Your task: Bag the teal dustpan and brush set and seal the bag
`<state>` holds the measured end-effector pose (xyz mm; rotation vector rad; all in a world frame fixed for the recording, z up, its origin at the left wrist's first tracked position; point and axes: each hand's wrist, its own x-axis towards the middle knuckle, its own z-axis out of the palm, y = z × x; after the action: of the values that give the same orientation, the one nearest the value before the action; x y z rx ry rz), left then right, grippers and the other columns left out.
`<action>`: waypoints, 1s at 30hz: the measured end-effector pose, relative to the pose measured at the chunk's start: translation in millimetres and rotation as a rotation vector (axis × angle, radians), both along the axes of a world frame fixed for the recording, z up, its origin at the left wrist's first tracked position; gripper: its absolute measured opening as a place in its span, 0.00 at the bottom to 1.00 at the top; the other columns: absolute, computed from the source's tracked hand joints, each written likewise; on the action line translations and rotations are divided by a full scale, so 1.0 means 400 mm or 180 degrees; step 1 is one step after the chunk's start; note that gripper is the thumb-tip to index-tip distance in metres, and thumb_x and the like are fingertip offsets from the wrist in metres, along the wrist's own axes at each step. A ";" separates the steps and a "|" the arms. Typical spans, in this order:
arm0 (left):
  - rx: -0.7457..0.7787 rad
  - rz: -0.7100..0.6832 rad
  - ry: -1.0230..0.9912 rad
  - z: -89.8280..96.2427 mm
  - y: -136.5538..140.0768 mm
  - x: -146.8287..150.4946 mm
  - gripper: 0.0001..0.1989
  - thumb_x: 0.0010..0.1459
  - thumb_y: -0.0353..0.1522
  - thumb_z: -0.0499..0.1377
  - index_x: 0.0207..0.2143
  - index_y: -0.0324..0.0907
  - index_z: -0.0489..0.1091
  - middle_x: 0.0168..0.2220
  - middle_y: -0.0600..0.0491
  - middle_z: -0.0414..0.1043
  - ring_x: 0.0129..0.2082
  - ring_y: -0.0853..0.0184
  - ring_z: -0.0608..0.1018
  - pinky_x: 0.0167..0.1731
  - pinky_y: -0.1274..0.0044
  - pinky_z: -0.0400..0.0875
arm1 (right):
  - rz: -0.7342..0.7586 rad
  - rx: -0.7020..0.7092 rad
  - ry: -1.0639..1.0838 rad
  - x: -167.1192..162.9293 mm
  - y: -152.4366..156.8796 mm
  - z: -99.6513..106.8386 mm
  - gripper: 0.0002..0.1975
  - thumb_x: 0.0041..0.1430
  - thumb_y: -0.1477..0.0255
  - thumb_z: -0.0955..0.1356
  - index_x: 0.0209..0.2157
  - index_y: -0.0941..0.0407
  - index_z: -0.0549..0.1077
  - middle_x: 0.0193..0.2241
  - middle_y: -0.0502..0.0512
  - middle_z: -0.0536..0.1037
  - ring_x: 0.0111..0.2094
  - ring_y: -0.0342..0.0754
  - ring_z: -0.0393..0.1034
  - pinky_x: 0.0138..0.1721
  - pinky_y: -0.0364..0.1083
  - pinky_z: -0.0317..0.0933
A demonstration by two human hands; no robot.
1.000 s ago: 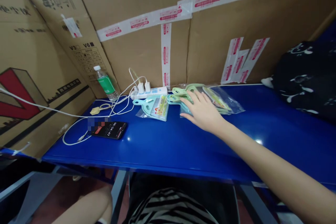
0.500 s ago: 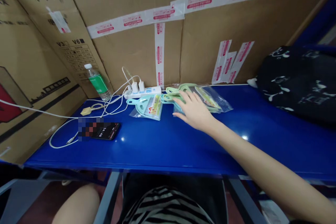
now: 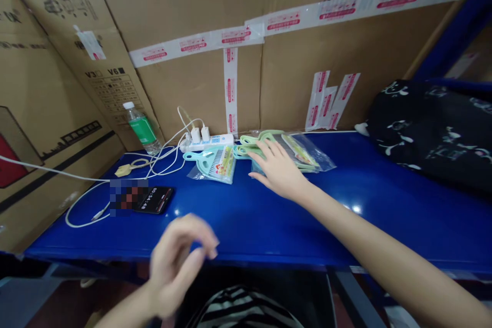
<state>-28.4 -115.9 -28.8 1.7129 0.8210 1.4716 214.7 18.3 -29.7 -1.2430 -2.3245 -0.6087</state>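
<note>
My right hand (image 3: 282,171) lies with fingers spread over a pile of bagged mini dustpan-and-brush sets. The top one, a light green dustpan set (image 3: 303,151), is partly covered by the hand, and a blue-green one shows beneath it. Just left of the pile, a light blue dustpan-and-brush set (image 3: 217,164) in a clear bag lies flat with a printed card. Low in front of the table edge, my left hand (image 3: 177,261) is raised, slightly blurred, its fingers curved and apart from the thumb with nothing between them.
On the left of the blue table (image 3: 238,225) lie a phone (image 3: 156,201) and white cables. A water bottle (image 3: 143,130) and a power strip (image 3: 215,141) stand by the cardboard wall (image 3: 184,15). A black patterned bag (image 3: 426,133) sits at right.
My left hand has come into view at the lower left. My right hand stays over the pile with its fingers spread. The view has tilted slightly upward.
</note>
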 end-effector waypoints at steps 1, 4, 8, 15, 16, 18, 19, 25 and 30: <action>-0.0234 -0.0283 0.0185 0.007 0.025 0.012 0.10 0.61 0.38 0.62 0.35 0.38 0.73 0.31 0.50 0.75 0.25 0.70 0.76 0.27 0.77 0.72 | 0.0031 0.0044 0.0006 0.000 0.000 -0.002 0.22 0.62 0.63 0.68 0.54 0.59 0.73 0.58 0.71 0.69 0.60 0.68 0.62 0.59 0.67 0.57; -0.1499 -0.1403 0.0353 0.020 0.118 0.049 0.19 0.55 0.45 0.66 0.32 0.37 0.70 0.28 0.52 0.75 0.23 0.72 0.74 0.26 0.79 0.69 | 0.0117 0.0144 0.0056 0.000 -0.002 -0.009 0.21 0.63 0.64 0.67 0.55 0.58 0.73 0.59 0.70 0.69 0.62 0.67 0.60 0.59 0.67 0.56; -0.2220 -0.1670 0.0167 0.017 0.220 0.079 0.24 0.45 0.48 0.71 0.29 0.37 0.68 0.26 0.54 0.74 0.20 0.76 0.71 0.24 0.82 0.65 | 0.0226 0.0107 0.0080 0.002 -0.004 -0.011 0.22 0.63 0.65 0.67 0.56 0.59 0.72 0.60 0.70 0.67 0.63 0.68 0.57 0.59 0.68 0.55; -0.2358 -0.2290 0.0076 -0.002 0.258 0.099 0.22 0.49 0.45 0.70 0.30 0.37 0.68 0.26 0.54 0.74 0.20 0.77 0.72 0.23 0.83 0.63 | 0.0472 0.0151 0.0024 -0.005 -0.011 -0.006 0.20 0.63 0.69 0.66 0.55 0.59 0.73 0.61 0.69 0.66 0.64 0.66 0.55 0.61 0.69 0.52; -0.2359 -0.2345 0.0013 -0.005 0.255 0.099 0.22 0.50 0.45 0.70 0.30 0.37 0.67 0.26 0.55 0.74 0.20 0.77 0.72 0.23 0.83 0.63 | 0.0525 0.0155 0.0003 -0.007 -0.012 -0.007 0.19 0.63 0.70 0.66 0.54 0.59 0.73 0.61 0.69 0.67 0.64 0.66 0.55 0.61 0.70 0.52; -0.2353 -0.2463 -0.0101 -0.009 0.247 0.098 0.21 0.52 0.44 0.69 0.30 0.37 0.67 0.26 0.55 0.74 0.20 0.76 0.72 0.23 0.83 0.63 | 0.0624 0.0161 -0.0049 -0.010 -0.011 -0.010 0.18 0.62 0.70 0.66 0.53 0.59 0.74 0.60 0.68 0.68 0.63 0.66 0.56 0.61 0.70 0.52; -0.2343 -0.2519 -0.0147 -0.010 0.242 0.096 0.20 0.53 0.44 0.68 0.30 0.37 0.66 0.26 0.55 0.74 0.20 0.76 0.72 0.23 0.83 0.63 | 0.0672 0.0163 -0.0072 -0.012 -0.010 -0.012 0.17 0.62 0.71 0.66 0.52 0.59 0.74 0.59 0.68 0.69 0.63 0.66 0.57 0.61 0.71 0.51; -0.2241 -0.2745 -0.0220 -0.007 0.224 0.080 0.19 0.57 0.44 0.66 0.31 0.38 0.66 0.25 0.55 0.74 0.19 0.77 0.71 0.22 0.83 0.63 | 0.0881 0.0131 -0.0075 -0.009 0.002 -0.016 0.15 0.63 0.73 0.64 0.50 0.56 0.76 0.57 0.65 0.71 0.62 0.65 0.58 0.60 0.73 0.51; -0.2240 -0.2969 0.0298 -0.007 0.214 0.074 0.19 0.56 0.45 0.65 0.32 0.38 0.67 0.26 0.53 0.74 0.20 0.74 0.73 0.25 0.81 0.67 | 0.1115 0.0057 -0.0112 -0.002 0.006 -0.008 0.15 0.63 0.75 0.63 0.48 0.55 0.77 0.54 0.63 0.74 0.60 0.62 0.60 0.59 0.71 0.55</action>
<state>1.4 -30.3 -31.7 1.3056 0.3887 0.3958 214.1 20.7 -32.9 -0.7925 -2.4782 -0.5305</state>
